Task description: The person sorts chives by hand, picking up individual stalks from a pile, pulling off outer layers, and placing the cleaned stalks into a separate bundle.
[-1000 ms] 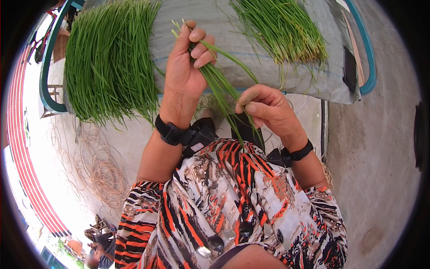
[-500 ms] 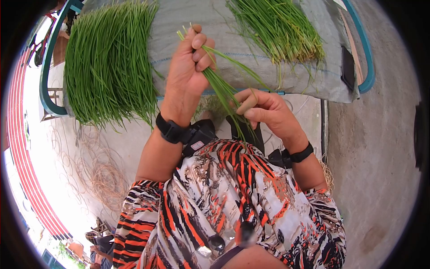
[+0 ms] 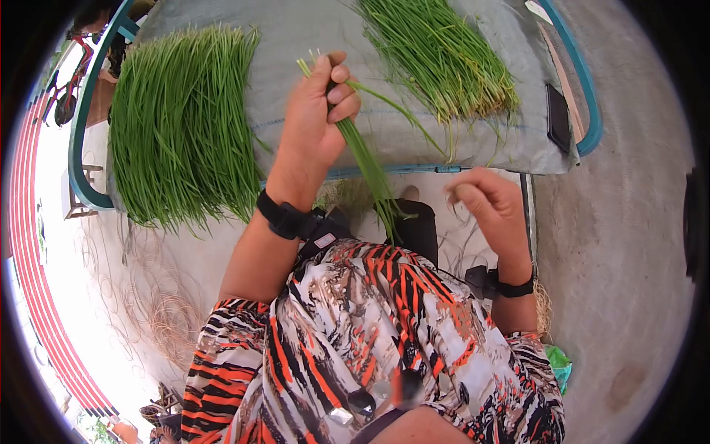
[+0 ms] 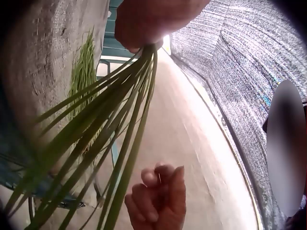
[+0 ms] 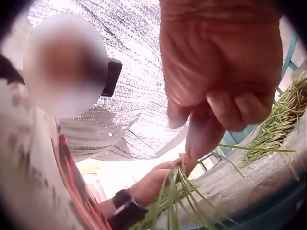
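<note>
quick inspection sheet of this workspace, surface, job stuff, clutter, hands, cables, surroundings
surface: grey sheet, lightly creased, between teal rails
job's things: large green pile on the left, smaller green pile on the right, thin bunch in hand
clutter: dark flat slab by the right edge; a few loose stalks near the smaller green pile
grippers: left hand grips the bunch; right hand is curled, apart from it, any held scrap unclear
cables: nothing seen for certain; tan loops on the floor
surroundings: concrete floor, green bag
</note>
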Action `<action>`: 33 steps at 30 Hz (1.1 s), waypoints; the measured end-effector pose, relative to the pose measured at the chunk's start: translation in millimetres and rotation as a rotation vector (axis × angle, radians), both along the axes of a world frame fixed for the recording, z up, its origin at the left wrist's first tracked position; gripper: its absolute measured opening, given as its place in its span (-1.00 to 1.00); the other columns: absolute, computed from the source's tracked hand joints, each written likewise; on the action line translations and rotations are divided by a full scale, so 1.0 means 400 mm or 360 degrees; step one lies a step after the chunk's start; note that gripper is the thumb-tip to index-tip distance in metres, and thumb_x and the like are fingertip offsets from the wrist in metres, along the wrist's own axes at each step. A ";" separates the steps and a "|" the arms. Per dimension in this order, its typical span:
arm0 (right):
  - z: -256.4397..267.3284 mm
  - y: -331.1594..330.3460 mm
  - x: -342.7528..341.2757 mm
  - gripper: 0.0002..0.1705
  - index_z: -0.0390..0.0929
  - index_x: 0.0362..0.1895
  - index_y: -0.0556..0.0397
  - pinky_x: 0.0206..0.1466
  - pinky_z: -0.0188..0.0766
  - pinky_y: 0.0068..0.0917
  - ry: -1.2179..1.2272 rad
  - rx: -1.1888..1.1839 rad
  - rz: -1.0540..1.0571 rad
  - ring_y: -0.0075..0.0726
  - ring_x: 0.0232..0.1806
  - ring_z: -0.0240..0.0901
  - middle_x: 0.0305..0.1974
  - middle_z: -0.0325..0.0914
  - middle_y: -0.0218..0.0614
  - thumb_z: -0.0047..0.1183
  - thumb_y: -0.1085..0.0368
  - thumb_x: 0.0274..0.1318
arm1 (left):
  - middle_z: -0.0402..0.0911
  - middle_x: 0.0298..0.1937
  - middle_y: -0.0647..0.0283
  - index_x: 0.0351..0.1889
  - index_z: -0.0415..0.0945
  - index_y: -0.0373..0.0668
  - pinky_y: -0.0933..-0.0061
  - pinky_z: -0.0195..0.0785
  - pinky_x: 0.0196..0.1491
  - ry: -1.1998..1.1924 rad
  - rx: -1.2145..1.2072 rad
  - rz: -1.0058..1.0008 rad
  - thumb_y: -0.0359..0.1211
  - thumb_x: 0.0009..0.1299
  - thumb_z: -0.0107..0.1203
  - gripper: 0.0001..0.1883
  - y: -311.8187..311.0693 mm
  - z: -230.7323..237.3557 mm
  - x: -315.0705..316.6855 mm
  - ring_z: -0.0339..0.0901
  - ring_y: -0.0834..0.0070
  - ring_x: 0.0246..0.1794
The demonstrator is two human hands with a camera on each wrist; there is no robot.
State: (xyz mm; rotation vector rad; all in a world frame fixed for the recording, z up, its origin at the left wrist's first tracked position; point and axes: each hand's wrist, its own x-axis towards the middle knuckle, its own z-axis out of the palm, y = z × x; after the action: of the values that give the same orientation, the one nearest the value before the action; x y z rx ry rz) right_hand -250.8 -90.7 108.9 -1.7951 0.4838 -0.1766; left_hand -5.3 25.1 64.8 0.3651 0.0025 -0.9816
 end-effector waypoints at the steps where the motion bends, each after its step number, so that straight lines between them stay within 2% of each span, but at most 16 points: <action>1: -0.002 0.006 0.006 -0.70 0.56 -0.18 0.14 -0.28 0.37 -0.53 -0.0091 -0.0060 -0.0179 -0.45 -0.34 0.46 -0.31 0.55 -0.38 0.21 0.27 -0.01 | 0.31 -0.43 0.36 -0.04 0.30 -0.29 0.74 0.02 -0.66 -0.0010 0.0023 -0.0039 -0.30 0.55 -0.18 -0.78 -0.003 0.005 -0.006 0.11 0.72 -0.56; 3: 0.007 0.025 0.059 -0.54 0.49 -0.02 0.14 -0.24 0.37 -0.51 -0.0276 -0.0178 -0.0540 -0.40 -0.31 0.47 -0.27 0.55 -0.33 0.24 0.23 -0.02 | 0.34 -0.41 0.34 -0.03 0.30 -0.29 0.76 0.04 -0.65 -0.0087 0.0084 -0.0094 -0.30 0.54 -0.17 -0.77 -0.012 0.012 -0.021 0.16 0.72 -0.54; 5: -0.027 0.015 0.131 -0.34 0.34 0.14 0.14 -0.11 0.36 -0.35 -0.0513 -0.0790 -0.0371 -0.23 -0.22 0.46 -0.22 0.52 -0.22 0.26 0.14 -0.02 | 0.37 -0.39 0.33 -0.02 0.30 -0.28 0.76 0.09 -0.62 -0.0178 0.0182 -0.0145 -0.30 0.54 -0.15 -0.77 -0.026 0.021 -0.037 0.20 0.71 -0.52; 8: -0.046 0.059 0.195 -0.49 0.39 0.02 0.18 -0.13 0.35 -0.30 -0.0127 -0.0112 -0.0291 -0.17 -0.27 0.44 -0.30 0.50 -0.13 0.13 0.08 0.11 | 0.41 -0.36 0.35 -0.02 0.31 -0.26 0.71 0.20 -0.54 -0.0317 0.0411 -0.0129 -0.28 0.53 -0.14 -0.76 -0.043 0.031 -0.067 0.26 0.68 -0.50; 10: -0.060 0.057 0.196 -0.61 0.39 -0.12 0.20 -0.23 0.32 -0.30 0.0035 -0.0044 -0.0081 -0.20 -0.36 0.40 -0.40 0.46 -0.11 0.01 0.09 0.21 | 0.42 -0.36 0.37 -0.02 0.31 -0.23 0.65 0.28 -0.48 -0.0385 0.0612 -0.0010 -0.26 0.53 -0.13 -0.76 -0.060 0.032 -0.075 0.30 0.66 -0.49; 13: -0.074 0.064 0.169 -0.66 0.35 -0.31 0.19 -0.36 0.27 -0.30 0.0167 0.0059 0.0101 -0.23 -0.49 0.33 -0.54 0.36 -0.10 -0.13 0.12 0.31 | 0.41 -0.39 0.41 -0.02 0.32 -0.18 0.56 0.34 -0.41 -0.0155 0.0534 0.0156 -0.23 0.53 -0.14 -0.77 -0.057 0.048 -0.051 0.32 0.64 -0.48; 16: -0.100 0.043 0.098 -0.64 0.31 -0.40 0.18 -0.42 0.24 -0.30 0.0217 0.0003 0.0190 -0.24 -0.55 0.28 -0.60 0.29 -0.15 -0.19 0.13 0.35 | 0.38 -0.42 0.41 -0.02 0.31 -0.14 0.56 0.34 -0.43 -0.0073 0.0403 0.0124 -0.23 0.54 -0.16 -0.78 -0.033 -0.004 0.008 0.29 0.65 -0.51; 17: -0.102 0.032 0.074 -0.63 0.30 -0.42 0.17 -0.43 0.23 -0.30 0.0237 -0.0045 0.0209 -0.24 -0.56 0.27 -0.61 0.27 -0.17 -0.19 0.13 0.35 | 0.37 -0.43 0.41 -0.02 0.31 -0.14 0.57 0.33 -0.44 -0.0074 0.0324 0.0141 -0.22 0.54 -0.18 -0.78 -0.024 -0.020 0.035 0.28 0.65 -0.53; 19: -0.094 0.024 0.025 -0.62 0.32 -0.43 0.16 -0.43 0.23 -0.33 0.0353 0.0094 0.0169 -0.27 -0.56 0.27 -0.61 0.28 -0.20 -0.20 0.12 0.35 | 0.34 -0.45 0.40 -0.02 0.31 -0.13 0.58 0.30 -0.47 -0.0086 0.0166 0.0173 -0.22 0.55 -0.20 -0.77 -0.001 -0.035 0.078 0.25 0.65 -0.56; 20: -0.092 0.014 0.004 -0.62 0.32 -0.44 0.15 -0.43 0.23 -0.35 0.0421 0.0167 0.0149 -0.28 -0.56 0.26 -0.60 0.29 -0.22 -0.20 0.12 0.35 | 0.32 -0.46 0.40 -0.01 0.31 -0.13 0.59 0.27 -0.49 -0.0061 0.0205 0.0204 -0.21 0.55 -0.21 -0.77 -0.001 -0.036 0.089 0.22 0.66 -0.58; 23: -0.110 -0.020 -0.060 -0.55 0.35 -0.50 0.08 -0.53 0.15 -0.53 0.0448 -0.0042 0.0075 -0.55 -0.64 0.14 -0.69 0.20 -0.45 -0.21 0.04 0.38 | 0.25 -0.50 0.42 -0.01 0.31 -0.14 0.60 0.19 -0.55 -0.0005 0.0273 0.0307 -0.21 0.56 -0.24 -0.76 0.009 -0.039 0.116 0.15 0.67 -0.63; 24: -0.125 -0.035 -0.084 -0.63 0.39 -0.45 0.10 -0.49 0.21 -0.43 0.0482 -0.0228 0.0027 -0.40 -0.63 0.21 -0.66 0.29 -0.34 -0.17 0.12 0.34 | 0.23 -0.51 0.42 0.00 0.31 -0.14 0.60 0.16 -0.57 -0.0008 0.0251 0.0344 -0.21 0.56 -0.24 -0.76 0.017 -0.044 0.132 0.13 0.67 -0.64; 25: -0.138 -0.045 -0.098 -0.64 0.40 -0.44 0.10 -0.49 0.22 -0.45 0.0509 -0.0165 -0.0150 -0.42 -0.63 0.22 -0.66 0.31 -0.35 -0.16 0.13 0.34 | 0.21 -0.53 0.43 0.00 0.31 -0.14 0.60 0.14 -0.59 -0.0013 0.0225 0.0383 -0.21 0.56 -0.25 -0.76 0.020 -0.050 0.142 0.11 0.66 -0.65; 27: -0.129 -0.038 -0.105 -0.67 0.44 -0.42 0.11 -0.49 0.22 -0.48 0.0555 -0.0032 -0.0505 -0.47 -0.62 0.24 -0.66 0.34 -0.37 -0.13 0.15 0.32 | 0.15 -0.56 0.45 0.02 0.31 -0.15 0.65 0.03 -0.66 -0.0076 0.0419 0.0435 -0.22 0.56 -0.23 -0.75 0.032 -0.016 0.141 0.05 0.69 -0.68; 28: -0.125 -0.044 -0.100 -0.74 0.50 -0.38 0.12 -0.47 0.23 -0.54 0.0567 -0.0141 -0.0530 -0.54 -0.60 0.26 -0.58 0.43 -0.37 -0.04 0.19 0.26 | 0.14 -0.57 0.45 0.03 0.30 -0.17 0.66 0.00 -0.68 -0.0163 0.0502 0.0402 -0.23 0.55 -0.21 -0.75 0.030 -0.012 0.139 0.04 0.70 -0.68; 33: -0.133 -0.043 0.037 -0.80 0.54 -0.21 0.04 -0.41 0.32 -0.46 0.0189 -0.0683 -0.0696 -0.38 -0.51 0.40 -0.37 0.50 -0.32 0.09 0.24 0.09 | 0.11 -0.59 0.49 0.03 0.32 -0.29 0.72 -0.12 -0.71 -0.0396 0.0833 0.0014 -0.29 0.48 -0.02 -0.71 -0.022 -0.007 0.079 0.01 0.77 -0.69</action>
State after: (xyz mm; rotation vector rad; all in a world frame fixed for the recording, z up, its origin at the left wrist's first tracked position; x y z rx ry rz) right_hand -236.1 -107.9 55.5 -2.1008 0.9810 -0.5094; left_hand 26.3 16.2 62.2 0.9656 0.0355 -0.9134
